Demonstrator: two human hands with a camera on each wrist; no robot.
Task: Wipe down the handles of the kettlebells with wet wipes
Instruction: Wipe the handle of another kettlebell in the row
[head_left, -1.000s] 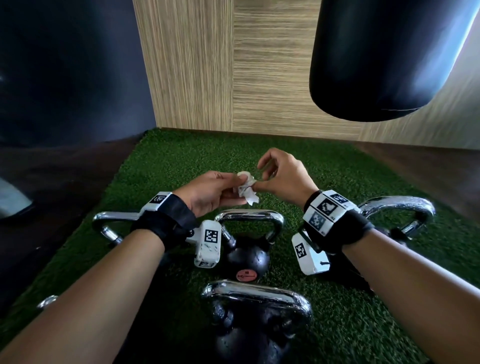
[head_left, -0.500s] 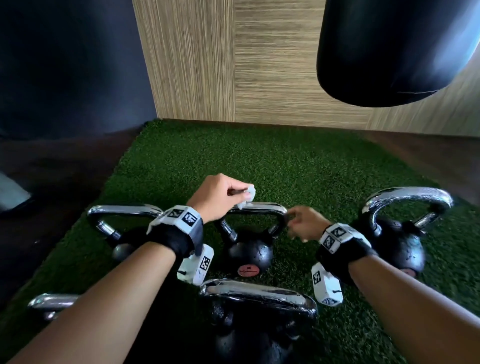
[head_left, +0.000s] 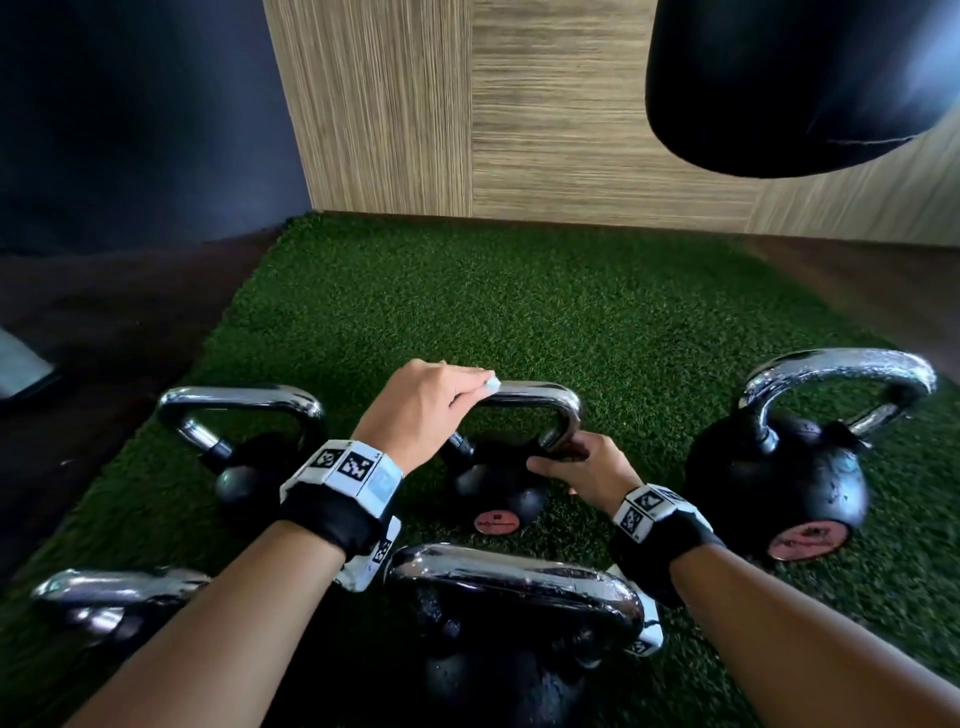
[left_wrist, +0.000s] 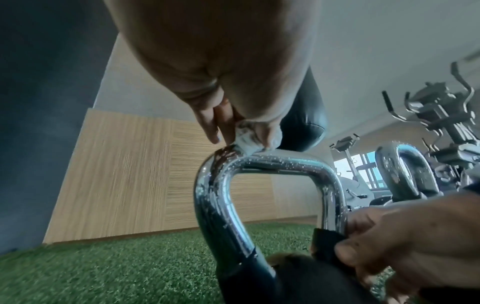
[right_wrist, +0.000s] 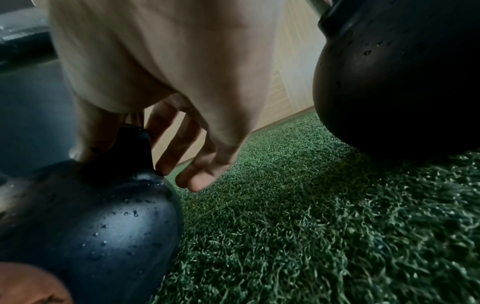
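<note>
Green turf (head_left: 519, 291) carries five kettlebells. On the middle kettlebell (head_left: 498, 488), my left hand (head_left: 421, 410) pinches a wet wipe (head_left: 491, 384) against the chrome handle's (head_left: 540, 397) top; my right hand (head_left: 582, 465) grasps its base. Droplets remain, so wiping looks barely begun.

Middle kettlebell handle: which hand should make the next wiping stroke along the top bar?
Left. The left hand already presses the wet wipe onto the chrome handle, while the right hand grips the handle's base, probably steadying it.

left hand (head_left: 423, 402) lowered wipe (head_left: 491, 385) onto handle (head_left: 540, 397); right hand (head_left: 582, 467) now grips handle base.
</note>
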